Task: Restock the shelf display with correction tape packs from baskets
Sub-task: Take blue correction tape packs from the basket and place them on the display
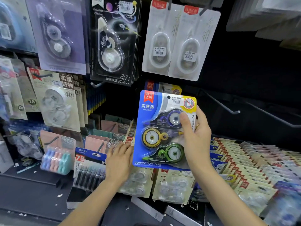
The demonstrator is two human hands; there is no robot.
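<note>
Standing upright in right hand (197, 137), blue correction tape pack (156, 128), hang-hole topmost.

Dark shop display wall (244, 66), black back panel. Metal peg hooks (228, 106) stick out at right, bare. Black shelf ledge (32, 181) lower left, white specks on it. Pale shelf edge (263, 17) top right, blurred. Dim, cool light.
</note>
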